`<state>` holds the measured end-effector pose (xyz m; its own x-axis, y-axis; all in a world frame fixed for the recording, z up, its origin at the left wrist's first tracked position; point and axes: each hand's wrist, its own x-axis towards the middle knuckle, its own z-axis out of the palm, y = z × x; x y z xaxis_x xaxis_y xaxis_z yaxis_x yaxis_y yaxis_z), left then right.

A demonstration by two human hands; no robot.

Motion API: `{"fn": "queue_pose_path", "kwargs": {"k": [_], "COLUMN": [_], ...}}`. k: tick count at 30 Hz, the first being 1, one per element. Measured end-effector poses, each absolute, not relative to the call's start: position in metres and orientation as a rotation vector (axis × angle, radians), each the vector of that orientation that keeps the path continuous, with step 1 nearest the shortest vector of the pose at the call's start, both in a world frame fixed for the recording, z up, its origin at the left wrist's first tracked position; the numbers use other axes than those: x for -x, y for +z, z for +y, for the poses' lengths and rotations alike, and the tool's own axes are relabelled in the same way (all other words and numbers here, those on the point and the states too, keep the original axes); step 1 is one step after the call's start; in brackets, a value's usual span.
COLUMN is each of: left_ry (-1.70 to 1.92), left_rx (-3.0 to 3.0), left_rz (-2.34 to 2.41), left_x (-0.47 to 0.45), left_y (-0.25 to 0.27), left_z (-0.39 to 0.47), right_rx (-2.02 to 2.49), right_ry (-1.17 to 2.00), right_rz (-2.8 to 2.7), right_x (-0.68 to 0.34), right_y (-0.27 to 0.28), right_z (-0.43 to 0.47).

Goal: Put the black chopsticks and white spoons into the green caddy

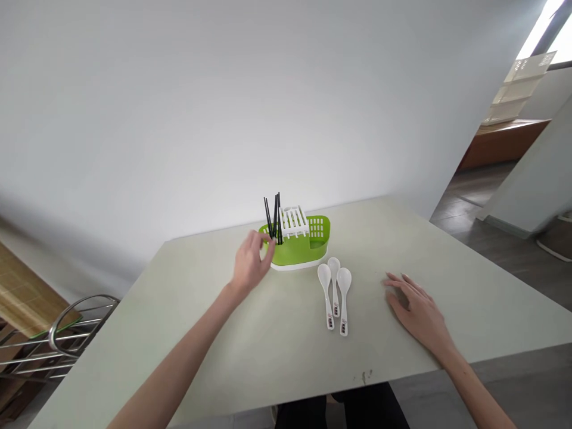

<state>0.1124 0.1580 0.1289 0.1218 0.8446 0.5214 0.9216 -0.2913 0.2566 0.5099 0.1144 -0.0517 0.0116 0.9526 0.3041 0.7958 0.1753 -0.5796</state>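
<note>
We see chopsticks (273, 219) upright in green holder (300, 249), 12 o'clock on table (223, 333); left hand (250, 266) loosely curled beside them, grip unclear. Three spoons (335, 292) lie outside, 6 o'clock of holder; right hand (417, 313) flat, released.

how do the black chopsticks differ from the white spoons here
The thin black chopsticks stand upright in the green plastic holder; the white ceramic spoons lie flat on the pale table. The chopsticks are straight sticks; the spoons have round bowls and printed handles. The left hand is at the chopsticks; no hand touches the spoons. Both are eating utensils.
</note>
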Motion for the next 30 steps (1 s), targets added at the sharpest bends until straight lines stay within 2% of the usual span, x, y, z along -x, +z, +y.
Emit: {"fn": "queue_pose_path", "kwargs": {"k": [5, 10, 19, 30], "left_ry": [-0.457, -0.356, 0.0, 0.184], "left_rx": [2.715, 2.767, 2.508, 2.564], "left_rz": [-1.84, -2.136, -2.326, -2.26], "left_x": [-0.145, -0.181, -0.24, -0.203], "left_y": [0.08, 0.053, 0.06, 0.072], "left_z": [0.103, 0.092, 0.138, 0.135], "right_rx": [1.668, 1.643, 1.63, 1.653], "right_ry": [0.302, 0.292, 0.299, 0.305], "right_rz": [-1.818, -1.837, -1.835, -1.821], "right_x": [-0.509, -0.511, -0.511, -0.509], "right_y": [-0.048, -0.048, -0.047, -0.043], "right_z": [0.113, 0.113, 0.114, 0.112]}}
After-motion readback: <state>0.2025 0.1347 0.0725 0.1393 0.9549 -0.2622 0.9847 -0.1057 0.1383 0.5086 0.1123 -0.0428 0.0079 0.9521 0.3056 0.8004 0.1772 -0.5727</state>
